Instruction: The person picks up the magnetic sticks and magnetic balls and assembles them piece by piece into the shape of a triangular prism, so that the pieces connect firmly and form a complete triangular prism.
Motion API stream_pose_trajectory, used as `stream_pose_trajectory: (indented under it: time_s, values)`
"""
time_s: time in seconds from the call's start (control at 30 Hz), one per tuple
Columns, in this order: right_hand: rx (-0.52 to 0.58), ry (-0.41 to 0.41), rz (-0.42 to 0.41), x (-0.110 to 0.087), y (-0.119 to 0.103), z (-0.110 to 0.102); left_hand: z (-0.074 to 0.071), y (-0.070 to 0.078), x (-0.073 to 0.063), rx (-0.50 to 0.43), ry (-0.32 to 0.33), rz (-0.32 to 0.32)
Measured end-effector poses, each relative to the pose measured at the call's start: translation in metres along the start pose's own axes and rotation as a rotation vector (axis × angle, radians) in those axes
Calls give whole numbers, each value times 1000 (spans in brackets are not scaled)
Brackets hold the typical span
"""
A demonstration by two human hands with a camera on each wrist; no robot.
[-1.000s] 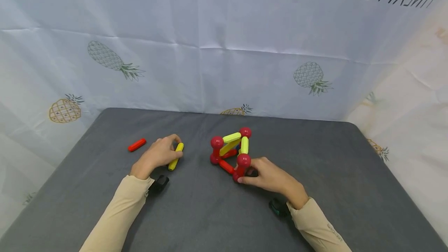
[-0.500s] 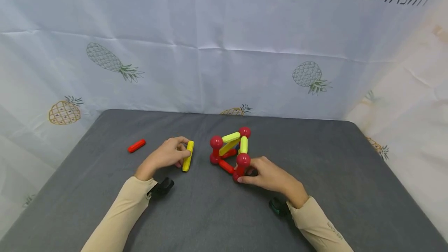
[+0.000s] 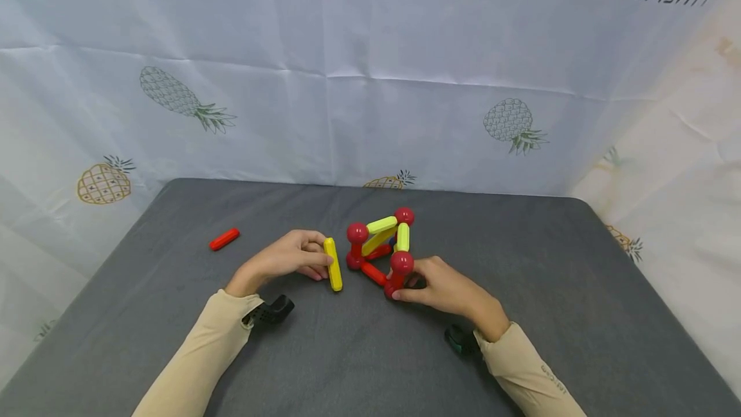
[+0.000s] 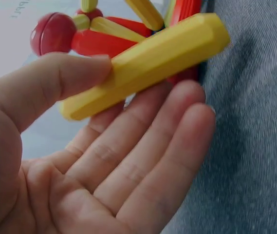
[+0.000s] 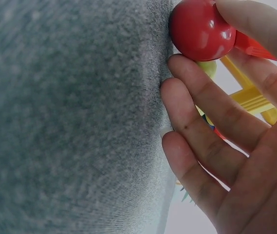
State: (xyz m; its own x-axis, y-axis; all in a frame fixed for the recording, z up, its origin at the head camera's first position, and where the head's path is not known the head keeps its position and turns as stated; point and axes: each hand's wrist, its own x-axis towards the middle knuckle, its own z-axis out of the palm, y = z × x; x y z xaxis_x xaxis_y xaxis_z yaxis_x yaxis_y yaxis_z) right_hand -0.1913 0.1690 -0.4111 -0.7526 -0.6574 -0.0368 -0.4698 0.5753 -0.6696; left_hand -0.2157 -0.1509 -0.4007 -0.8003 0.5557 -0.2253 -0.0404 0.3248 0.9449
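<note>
My left hand (image 3: 286, 256) pinches a yellow magnetic rod (image 3: 333, 268) between thumb and fingers, a short way left of a frame built of rods and balls. In the left wrist view the thumb lies over the yellow rod (image 4: 153, 63), with the fingertips behind it. The frame has red balls (image 3: 357, 233) at its corners, red rods (image 3: 374, 273) low down and yellow-green rods (image 3: 403, 237) on top. At its near corner my right hand (image 3: 446, 288) holds the lower red ball (image 5: 201, 31) with thumb and fingers. Part of the frame's far side is hidden.
A loose red rod (image 3: 224, 239) lies on the grey cloth-covered table (image 3: 347, 352) to the left. Behind the table hangs a pale curtain (image 3: 260, 121) with pineapple prints. Each wrist wears a black camera (image 3: 280, 309).
My left hand has carried the yellow rod rightward, close to the frame, and the rod has turned so its near end points slightly right. My right hand and the frame have stayed put.
</note>
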Motion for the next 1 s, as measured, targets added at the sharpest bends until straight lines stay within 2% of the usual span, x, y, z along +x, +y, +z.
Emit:
stream_pose_trajectory:
  time_s: [0.2, 0.5, 1.0]
  values:
    - [6, -1, 9, 1, 2, 0, 5, 1, 3, -30, -61, 43]
    - [-4, 5, 2, 1, 3, 1, 16, 3, 6, -73, -70, 68]
    - [-1, 13, 9, 2, 0, -1, 41, 7, 13, -145, 21, 78]
